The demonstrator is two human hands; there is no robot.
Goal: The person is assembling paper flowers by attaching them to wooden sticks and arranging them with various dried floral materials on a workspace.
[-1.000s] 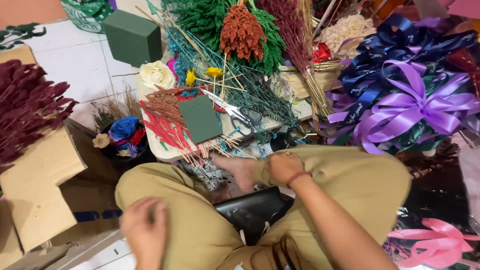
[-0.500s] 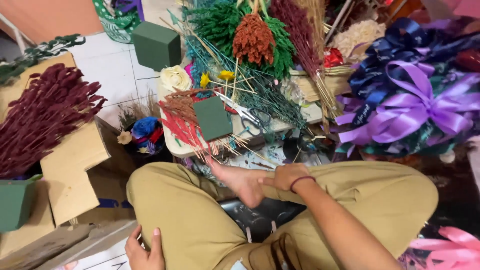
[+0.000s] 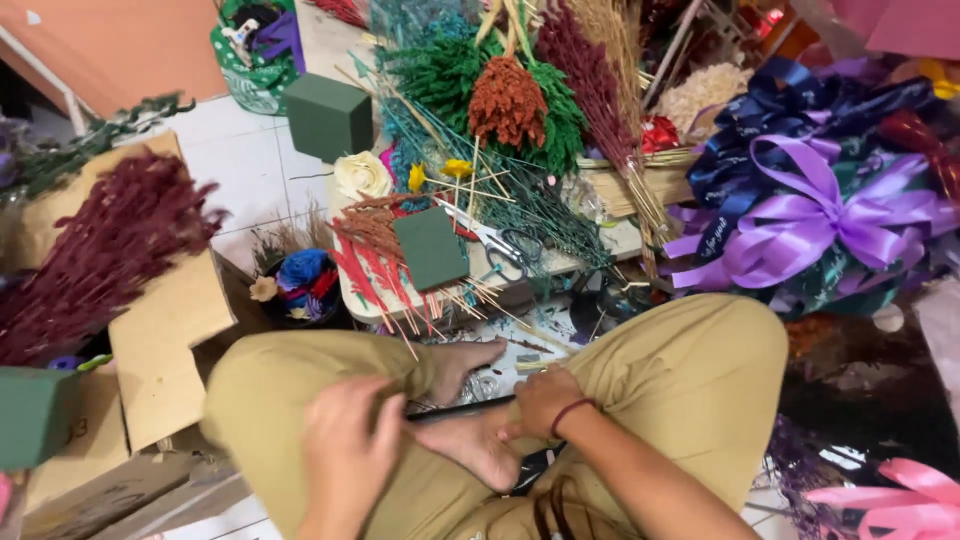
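I sit cross-legged in khaki trousers (image 3: 690,370) on the floor. My right hand (image 3: 540,400), a dark red band on its wrist, rests on my bare foot (image 3: 470,445) and pinches one end of a thin dark stick (image 3: 460,408). My left hand (image 3: 345,450) lies on my left thigh with its fingers curled at the stick's other end. Just beyond my knees, a flat green foam block (image 3: 430,248) lies on red and orange dried stems (image 3: 365,260), with scissors (image 3: 500,245) beside it.
Dyed dried flowers (image 3: 510,95) are piled ahead around a white rose (image 3: 362,175) and a green foam cube (image 3: 328,117). Purple and navy ribbon bows (image 3: 800,215) fill the right, a pink bow (image 3: 890,495) the lower right. Cardboard (image 3: 165,320) and burgundy sprays (image 3: 100,255) lie left.
My left hand has come up from beside my left knee onto my thigh, toward the right hand. The view has shifted so the cardboard and burgundy sprays show more.
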